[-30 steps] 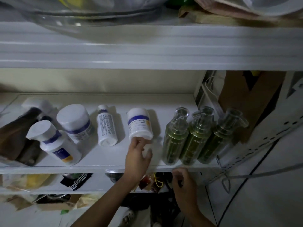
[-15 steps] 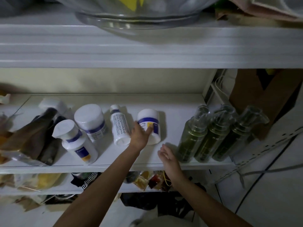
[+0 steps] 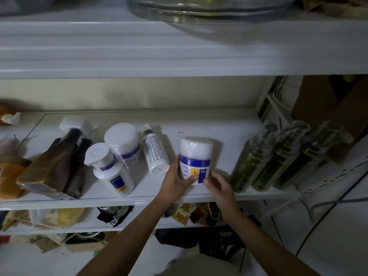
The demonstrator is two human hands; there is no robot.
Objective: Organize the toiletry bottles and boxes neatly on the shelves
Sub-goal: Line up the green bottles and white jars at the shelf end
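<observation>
On the far left of the middle shelf (image 3: 229,124) lie orange packets (image 3: 8,176). Next to them are two wrapped brown packages (image 3: 45,172), with a white box (image 3: 76,124) behind them. To their right a white spray bottle (image 3: 111,170) with a blue band stands near the front edge. A wide tub (image 3: 123,142) with a white lid sits just behind it. A slim white bottle (image 3: 154,150) covered in print leans beside the tub.

The white jar (image 3: 196,158), with a blue band and a yellow patch on its label, is at the middle of the shelf near the front. It is close to the slim bottle but not touching it. The left hand (image 3: 175,182) grips its left side, thumb across the label. The right hand (image 3: 218,184) holds its lower right edge, thumb tip on the base. The hands hide whether the jar rests on the shelf.

Bare shelf separates the jar from three green pump bottles (image 3: 278,156), which stand tightly in a row at the right end. A cardboard box (image 3: 328,108) stands beyond them. A glass bowl (image 3: 199,8) sits on the upper shelf (image 3: 179,46). Below the forearms, a patterned black cloth (image 3: 117,215) and small sachets (image 3: 187,214) lie on the lower shelf.
</observation>
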